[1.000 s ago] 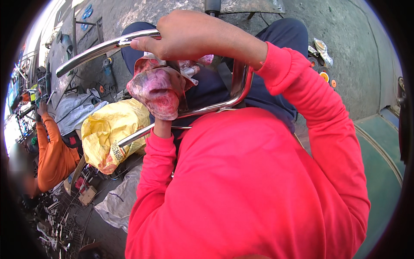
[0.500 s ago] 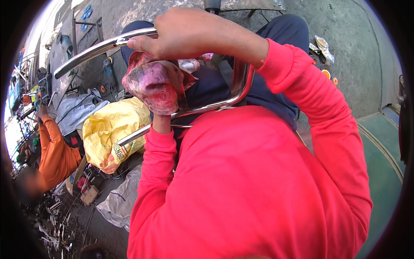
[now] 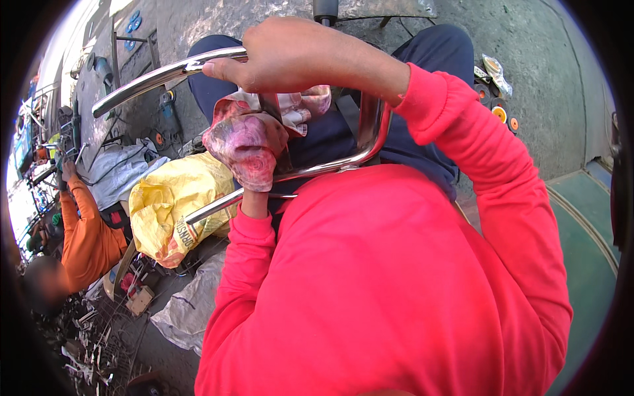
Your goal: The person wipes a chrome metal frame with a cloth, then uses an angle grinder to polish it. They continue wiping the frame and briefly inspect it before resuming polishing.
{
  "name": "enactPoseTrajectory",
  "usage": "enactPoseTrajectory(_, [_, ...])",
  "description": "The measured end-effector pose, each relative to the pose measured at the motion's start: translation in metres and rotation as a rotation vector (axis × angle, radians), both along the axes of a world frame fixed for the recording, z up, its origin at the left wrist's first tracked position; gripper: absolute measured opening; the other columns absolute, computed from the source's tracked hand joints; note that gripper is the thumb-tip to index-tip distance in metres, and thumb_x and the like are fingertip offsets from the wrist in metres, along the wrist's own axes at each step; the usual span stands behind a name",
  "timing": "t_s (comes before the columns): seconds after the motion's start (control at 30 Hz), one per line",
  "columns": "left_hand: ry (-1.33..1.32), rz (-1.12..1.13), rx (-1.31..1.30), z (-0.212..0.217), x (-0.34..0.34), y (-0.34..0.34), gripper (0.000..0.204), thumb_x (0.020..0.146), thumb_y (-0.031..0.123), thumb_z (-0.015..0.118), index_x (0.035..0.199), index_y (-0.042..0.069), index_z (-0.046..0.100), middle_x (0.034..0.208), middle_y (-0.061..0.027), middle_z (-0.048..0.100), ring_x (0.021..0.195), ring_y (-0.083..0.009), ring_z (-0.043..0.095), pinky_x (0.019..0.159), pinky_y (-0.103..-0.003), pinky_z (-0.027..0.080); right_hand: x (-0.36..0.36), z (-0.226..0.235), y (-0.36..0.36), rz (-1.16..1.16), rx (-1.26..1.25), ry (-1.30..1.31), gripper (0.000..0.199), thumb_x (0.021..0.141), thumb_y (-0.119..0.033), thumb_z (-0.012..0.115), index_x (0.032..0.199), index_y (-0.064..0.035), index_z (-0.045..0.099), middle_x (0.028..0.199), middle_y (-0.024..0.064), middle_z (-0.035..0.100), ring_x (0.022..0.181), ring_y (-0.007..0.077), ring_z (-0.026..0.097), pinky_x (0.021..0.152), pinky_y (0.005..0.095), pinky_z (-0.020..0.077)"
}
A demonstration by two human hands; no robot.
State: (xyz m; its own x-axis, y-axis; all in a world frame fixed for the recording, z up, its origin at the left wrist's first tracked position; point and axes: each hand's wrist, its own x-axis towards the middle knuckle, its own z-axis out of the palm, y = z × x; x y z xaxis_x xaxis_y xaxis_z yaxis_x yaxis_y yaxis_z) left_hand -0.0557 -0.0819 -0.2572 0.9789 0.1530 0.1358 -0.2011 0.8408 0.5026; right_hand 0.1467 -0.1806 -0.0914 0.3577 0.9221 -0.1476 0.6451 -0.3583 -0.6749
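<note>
Metal bar: we hold a bent, shiny metal bar (image 3: 360, 155) close up in front of our chest, over our lap; it runs from the upper left, curves down at the right, and comes back toward the lower left.
Right hand: our right hand (image 3: 290, 53) is closed over the top run of the bar, fingers curled around it and the thumb pointing left along the metal.
Cloth: a pink and purple patterned cloth (image 3: 247, 142) is bunched between the two runs of the bar, just under our right hand and touching the lower run.
Left hand: our left hand (image 3: 254, 201) is wrapped inside the cloth, so only the wrist shows below it; we cannot tell how far the fingers are closed, though the wad sits pressed against the bar.
Sleeves: both our arms wear red sleeves (image 3: 502, 171) that fill the lower picture.
Trousers: dark blue trousers (image 3: 429, 53) lie behind the bar.
Yellow bag: a crumpled yellow bag (image 3: 168, 198) lies on the ground to our left, near the bar's lower end.
Other person: someone in an orange top (image 3: 86, 237) sits further left, well apart from us.
Ground: grey concrete (image 3: 541, 86) spreads beyond our knees.
</note>
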Motion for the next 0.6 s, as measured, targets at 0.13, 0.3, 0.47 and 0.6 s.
enactPoseTrajectory(0.13, [-0.045, -0.023, 0.001, -0.020, -0.014, 0.007, 0.045, 0.104, 0.035, 0.036, 0.141, 0.008, 0.035, 0.129, -0.0095, 0.047, 0.116, -0.0250, 0.046, 0.104, -0.038, 0.036, -0.001, -0.002, 0.001, -0.003, -0.034, 0.016, 0.066, 0.090, -0.061, 0.045, 0.087, -0.0020, 0.074, 0.083, 0.0251, 0.068, 0.082, 0.0414, 0.067, 0.076, 0.0454, 0.0535])
enactPoseTrajectory(0.3, [0.108, -0.020, -0.540, -0.032, -0.017, 0.005, 0.051, 0.100, 0.045, 0.041, 0.134, 0.007, 0.041, 0.125, -0.0096, 0.047, 0.117, -0.0250, 0.044, 0.103, -0.044, 0.035, -0.003, -0.007, -0.001, -0.060, 0.047, -0.019, 0.077, 0.091, -0.064, 0.044, 0.068, 0.0063, 0.067, 0.058, 0.0268, 0.058, 0.059, 0.0436, 0.061, 0.061, 0.0499, 0.0510])
enactPoseTrajectory(0.47, [0.047, 0.086, 0.083, -0.025, -0.016, 0.008, 0.040, 0.104, 0.035, 0.035, 0.132, 0.008, 0.042, 0.115, -0.0081, 0.052, 0.103, -0.0219, 0.051, 0.096, -0.036, 0.043, -0.004, -0.008, -0.005, -0.056, 0.105, 0.018, 0.077, 0.091, -0.063, 0.045, 0.068, 0.0073, 0.067, 0.060, 0.0277, 0.059, 0.060, 0.0447, 0.061, 0.064, 0.0502, 0.0518])
enactPoseTrajectory(0.6, [0.349, 0.236, -0.329, -0.019, -0.018, 0.009, 0.035, 0.101, 0.031, 0.039, 0.125, 0.007, 0.046, 0.107, -0.0090, 0.054, 0.095, -0.0234, 0.052, 0.091, -0.036, 0.045, -0.001, -0.002, -0.005, -0.028, -0.032, 0.031, 0.070, 0.091, -0.061, 0.044, 0.081, 0.0018, 0.071, 0.077, 0.0255, 0.066, 0.076, 0.0419, 0.065, 0.073, 0.0467, 0.0531])
